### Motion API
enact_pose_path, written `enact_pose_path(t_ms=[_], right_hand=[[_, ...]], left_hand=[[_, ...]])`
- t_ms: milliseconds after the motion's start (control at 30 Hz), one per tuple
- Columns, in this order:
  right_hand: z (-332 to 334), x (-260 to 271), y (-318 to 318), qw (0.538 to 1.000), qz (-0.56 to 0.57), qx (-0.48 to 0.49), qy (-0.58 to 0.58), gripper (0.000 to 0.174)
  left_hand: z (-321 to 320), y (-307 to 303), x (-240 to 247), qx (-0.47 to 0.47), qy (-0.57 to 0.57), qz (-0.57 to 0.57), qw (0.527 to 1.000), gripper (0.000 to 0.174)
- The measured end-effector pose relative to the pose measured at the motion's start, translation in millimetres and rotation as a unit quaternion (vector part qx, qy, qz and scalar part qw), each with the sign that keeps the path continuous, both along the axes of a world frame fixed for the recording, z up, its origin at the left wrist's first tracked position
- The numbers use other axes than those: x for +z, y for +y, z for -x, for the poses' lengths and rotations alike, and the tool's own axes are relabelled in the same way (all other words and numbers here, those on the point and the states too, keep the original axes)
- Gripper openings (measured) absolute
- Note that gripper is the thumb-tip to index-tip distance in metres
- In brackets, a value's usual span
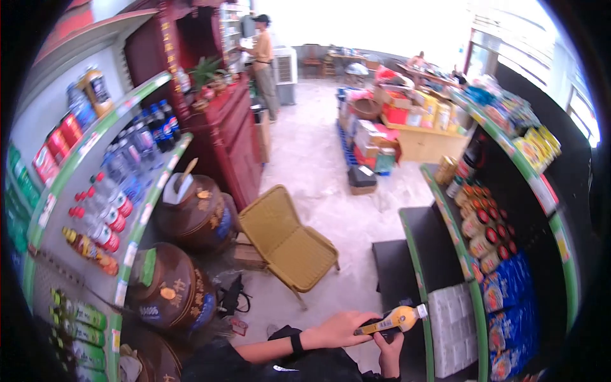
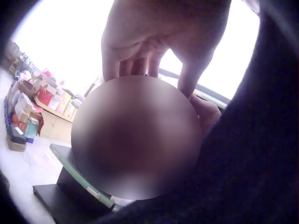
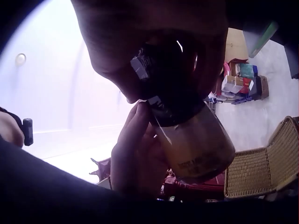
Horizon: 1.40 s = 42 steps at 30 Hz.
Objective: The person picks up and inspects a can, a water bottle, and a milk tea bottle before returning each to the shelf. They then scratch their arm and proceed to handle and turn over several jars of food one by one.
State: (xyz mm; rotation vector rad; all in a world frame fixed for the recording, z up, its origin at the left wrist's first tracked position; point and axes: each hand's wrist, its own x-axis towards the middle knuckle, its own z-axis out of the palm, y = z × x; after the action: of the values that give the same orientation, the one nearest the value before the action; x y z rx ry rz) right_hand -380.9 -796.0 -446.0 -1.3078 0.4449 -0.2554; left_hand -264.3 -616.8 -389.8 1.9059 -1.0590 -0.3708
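A bottle of yellow-orange drink [image 1: 400, 318] with a white cap and a dark label lies tilted between both hands in the head view, its cap pointing right. My left hand [image 1: 340, 328], with a black band at its wrist, holds the bottle's base end. Lower down, my right hand [image 1: 388, 353] grips the bottle around its middle. In the right wrist view that hand [image 3: 159, 42] curls over the dark label, and the bottle's base [image 3: 201, 161] faces the camera. A blurred disc hides what lies below the left hand [image 2: 163, 32] in the left wrist view.
A shelf of bottled drinks [image 1: 105, 210] stands on the left, above brown jars [image 1: 172, 290]. Ahead is a woven chair [image 1: 286, 239]. To the right, shelves hold jars [image 1: 484, 226], blue packets [image 1: 509, 312] and white packs [image 1: 453, 331]. A person [image 1: 263, 60] stands farther back.
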Motion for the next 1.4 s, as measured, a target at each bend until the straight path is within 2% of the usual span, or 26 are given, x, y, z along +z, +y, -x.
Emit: enact_pose_path(t_ms=[167, 300, 400, 600, 733, 767, 900, 1000, 1100, 1167, 1267, 1300, 1333, 1400], right_hand=[[-36.5, -19.4, 51.3, 1.0, 0.012, 0.017, -0.022, 0.061], [-72.4, -3.1, 112.5, 0.998, 0.002, 0.063, -0.001, 0.063], [-100.7, -4.4, 162.3, 0.997, 0.0, 0.081, -0.011, 0.059], [-163.0, -20.8, 253.8, 0.975, 0.018, 0.22, 0.01, 0.046], [-200.6, -7.5, 312.8, 0.951, 0.019, 0.309, -0.011, 0.043], [-209.9, -17.1, 318.4, 0.941, 0.048, 0.334, 0.024, 0.044], [-247.5, -11.9, 362.3, 0.901, 0.077, 0.426, 0.015, 0.048], [-282.7, -14.7, 390.1, 0.864, 0.076, 0.498, 0.0, 0.053], [-323.0, -7.7, 420.9, 0.829, 0.081, 0.553, -0.023, 0.052], [-353.8, 0.8, 443.3, 0.814, 0.049, 0.578, -0.034, 0.052], [-412.3, 17.8, 477.8, 0.793, 0.057, 0.604, -0.061, 0.052], [-433.2, 41.6, 490.2, 0.783, 0.018, 0.622, -0.011, 0.053], [-454.1, 57.8, 505.6, 0.779, -0.014, 0.619, -0.099, 0.057], [-499.5, 105.9, 531.3, 0.761, 0.006, 0.616, -0.203, 0.061]], left_hand=[[-26.2, 63.5, -5.6, 0.032, -0.003, 0.046, 0.998, 0.053], [-47.0, 126.4, -9.2, 0.064, 0.0, 0.073, 0.995, 0.054], [-58.3, 182.5, 1.3, 0.107, 0.046, 0.02, 0.993, 0.053], [-76.2, 287.1, -7.7, 0.208, 0.064, 0.005, 0.976, 0.056], [-78.3, 342.6, -17.8, 0.287, 0.072, -0.002, 0.955, 0.057], [-76.6, 352.6, -15.0, 0.31, 0.08, 0.004, 0.947, 0.056], [-76.8, 386.5, -24.6, 0.406, 0.063, 0.035, 0.911, 0.053], [-79.7, 399.6, -32.6, 0.502, -0.007, 0.043, 0.864, 0.053], [-85.9, 408.5, -29.9, 0.584, 0.016, -0.021, 0.811, 0.056], [-102.9, 415.8, -26.2, 0.619, -0.025, -0.018, 0.785, 0.057], [-146.2, 430.1, -2.1, 0.654, -0.106, -0.017, 0.749, 0.058], [-161.7, 437.1, 11.8, 0.661, -0.135, -0.019, 0.738, 0.058], [-179.0, 445.4, 29.2, 0.664, -0.168, -0.031, 0.728, 0.058], [-216.3, 464.3, 72.1, 0.666, -0.232, -0.054, 0.707, 0.059]])
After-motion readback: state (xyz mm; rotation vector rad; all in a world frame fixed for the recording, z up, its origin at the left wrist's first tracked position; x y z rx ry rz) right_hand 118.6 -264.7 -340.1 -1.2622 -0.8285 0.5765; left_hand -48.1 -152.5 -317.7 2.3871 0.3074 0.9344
